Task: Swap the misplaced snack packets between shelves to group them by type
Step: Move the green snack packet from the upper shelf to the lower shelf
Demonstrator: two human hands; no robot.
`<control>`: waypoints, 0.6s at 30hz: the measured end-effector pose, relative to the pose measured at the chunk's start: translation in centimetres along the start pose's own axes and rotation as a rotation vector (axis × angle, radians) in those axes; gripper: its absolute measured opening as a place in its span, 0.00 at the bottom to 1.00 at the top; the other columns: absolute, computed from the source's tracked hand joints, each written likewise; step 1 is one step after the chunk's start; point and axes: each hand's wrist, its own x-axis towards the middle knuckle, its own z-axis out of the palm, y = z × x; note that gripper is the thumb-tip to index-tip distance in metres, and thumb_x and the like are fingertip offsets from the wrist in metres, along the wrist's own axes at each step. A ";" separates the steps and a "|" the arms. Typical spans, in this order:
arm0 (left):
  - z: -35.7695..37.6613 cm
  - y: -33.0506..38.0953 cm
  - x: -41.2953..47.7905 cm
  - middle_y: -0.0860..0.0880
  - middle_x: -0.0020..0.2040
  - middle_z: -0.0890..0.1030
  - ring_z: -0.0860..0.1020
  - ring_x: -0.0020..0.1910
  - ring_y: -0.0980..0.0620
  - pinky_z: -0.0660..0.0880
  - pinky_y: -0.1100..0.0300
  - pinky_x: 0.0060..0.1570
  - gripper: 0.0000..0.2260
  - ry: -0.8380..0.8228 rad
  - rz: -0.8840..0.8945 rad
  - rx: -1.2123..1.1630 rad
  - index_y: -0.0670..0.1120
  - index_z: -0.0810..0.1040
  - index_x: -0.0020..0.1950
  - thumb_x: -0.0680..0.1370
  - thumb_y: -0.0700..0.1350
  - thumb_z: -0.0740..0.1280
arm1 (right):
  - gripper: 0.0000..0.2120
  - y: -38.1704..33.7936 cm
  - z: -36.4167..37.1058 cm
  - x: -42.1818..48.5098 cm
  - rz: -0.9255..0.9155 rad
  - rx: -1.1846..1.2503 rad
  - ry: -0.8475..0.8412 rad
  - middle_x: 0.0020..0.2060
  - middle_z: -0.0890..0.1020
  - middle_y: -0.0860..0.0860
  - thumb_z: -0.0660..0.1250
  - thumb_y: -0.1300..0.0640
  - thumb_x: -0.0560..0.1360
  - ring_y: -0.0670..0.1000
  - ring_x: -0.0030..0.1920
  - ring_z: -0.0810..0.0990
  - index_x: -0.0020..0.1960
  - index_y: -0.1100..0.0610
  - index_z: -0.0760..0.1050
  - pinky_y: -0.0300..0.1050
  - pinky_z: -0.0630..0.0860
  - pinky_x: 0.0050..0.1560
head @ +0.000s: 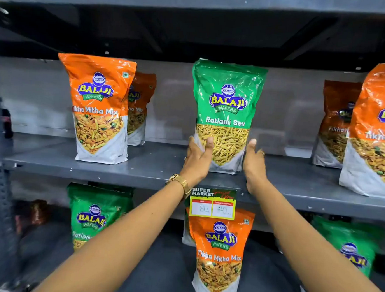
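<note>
Ratlami Sev packet on grey shelf is gripped by fingers of left hand; hold of right hand cannot be told.

The Ratlami Sev packet is green, the Tikha Mitha Mix packet orange.

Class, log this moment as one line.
step: grasp | left hand: grips green Ratlami Sev packet | right hand: at its side | place: upper shelf
</note>
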 end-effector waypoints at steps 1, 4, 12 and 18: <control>0.0 -0.2 0.3 0.45 0.81 0.43 0.47 0.80 0.44 0.47 0.44 0.78 0.37 0.000 0.019 0.009 0.44 0.38 0.78 0.79 0.63 0.48 | 0.42 0.2 0.0 0.1 -0.010 -0.014 -0.008 0.78 0.57 0.58 0.47 0.30 0.73 0.59 0.77 0.57 0.77 0.57 0.52 0.59 0.56 0.75; -0.8 -0.9 1.3 0.45 0.81 0.47 0.50 0.80 0.44 0.50 0.44 0.78 0.38 -0.031 0.036 0.006 0.43 0.39 0.79 0.79 0.63 0.52 | 0.45 0.9 -0.2 0.8 -0.067 -0.044 -0.129 0.76 0.63 0.56 0.48 0.27 0.69 0.58 0.75 0.63 0.74 0.58 0.59 0.59 0.61 0.73; -2.1 -2.1 2.4 0.46 0.54 0.81 0.78 0.58 0.47 0.75 0.59 0.56 0.09 -0.035 0.006 -0.394 0.43 0.74 0.58 0.79 0.44 0.65 | 0.14 1.5 -0.8 1.5 -0.075 0.179 -0.277 0.50 0.83 0.55 0.58 0.49 0.79 0.49 0.46 0.82 0.53 0.58 0.77 0.42 0.78 0.44; -2.5 -2.3 1.5 0.47 0.50 0.82 0.80 0.54 0.48 0.77 0.52 0.60 0.07 0.007 0.068 -0.305 0.46 0.78 0.53 0.76 0.43 0.70 | 0.19 1.5 -1.8 -0.2 -0.154 0.147 -0.224 0.55 0.84 0.57 0.63 0.47 0.76 0.54 0.56 0.82 0.56 0.61 0.78 0.54 0.77 0.62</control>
